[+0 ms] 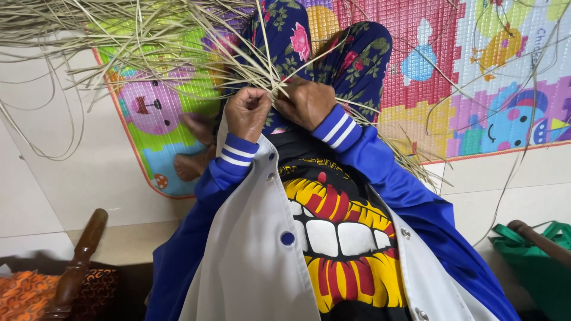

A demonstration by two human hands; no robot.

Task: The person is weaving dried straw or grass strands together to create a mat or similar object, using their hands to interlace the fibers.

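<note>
Jacket: nearest to the camera is a white and blue jacket (238, 255) with snap buttons, open over a black shirt (339, 238) that has a red and yellow mouth picture with white teeth.
Chair part: at the lower left a dark wooden post (80, 261) stands beside an orange patterned cushion (24, 294).
Green bag: at the lower right a green bag (535, 261) lies on the pale tiled floor (71, 172), with a brown handle across it.
Left hand: the left hand (247, 112) is closed in a fist, the fingers curled tight around a bunch of dry straw strands (178, 41), where the strands come together.
Right hand: the right hand (306, 102) is also closed, the fingers bent inward on the same bunch, just beside the left hand and almost touching it.
Grip detail: the fingertips are hidden under the knuckles, so I cannot tell exactly how many strands each hand has.
Straw strands: they begin between the two hands above the lap and spread like a fan to the upper left; some loose ones fall to the right over the mat.
Legs: a dark blue skirt with flowers (357, 53) covers the knees beyond the hands, and a bare foot (190, 166) shows at the left.
Mat: farthest is a colourful play mat (476, 71) with cartoon animals, flat on the floor.
</note>
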